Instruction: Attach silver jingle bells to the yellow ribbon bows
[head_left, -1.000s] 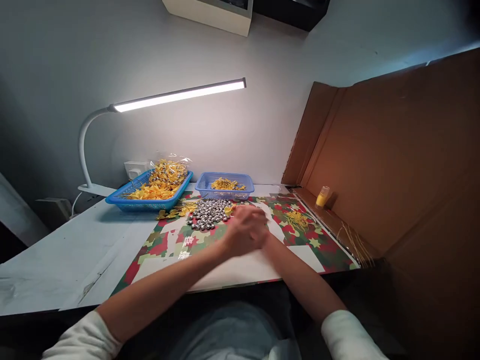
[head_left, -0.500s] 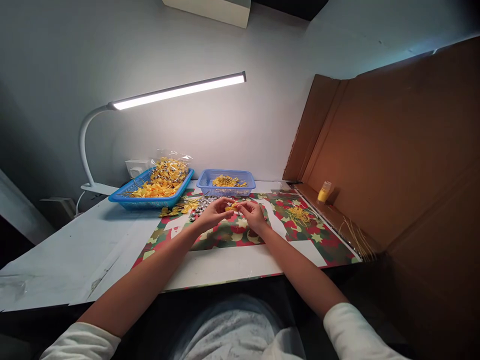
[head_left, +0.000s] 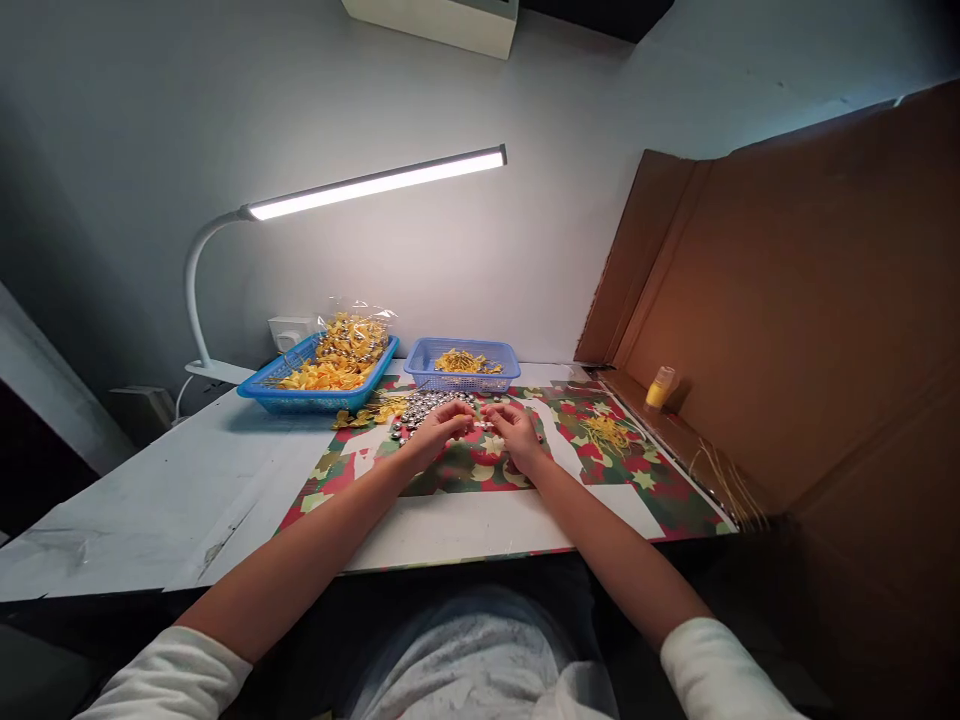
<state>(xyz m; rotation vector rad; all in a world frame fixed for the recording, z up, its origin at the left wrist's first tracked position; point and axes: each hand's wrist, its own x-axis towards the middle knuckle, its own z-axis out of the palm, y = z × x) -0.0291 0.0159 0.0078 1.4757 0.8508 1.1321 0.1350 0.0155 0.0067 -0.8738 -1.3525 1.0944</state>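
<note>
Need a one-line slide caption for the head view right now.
Both hands, left hand and right hand, meet beside silver bells on a star-patterned mat.

Left hand (head_left: 437, 428) and right hand (head_left: 517, 430) meet beside heaped small silver metal bells (head_left: 420, 410) on a red-and-green star-patterned paper mat (head_left: 660, 500).

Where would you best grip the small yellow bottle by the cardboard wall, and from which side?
Grip the small yellow bottle around its body, below the paler cap, probably from the left, the table side. It stands upright close against the cardboard wall on its right, which likely blocks that side; the left looks open.
</note>
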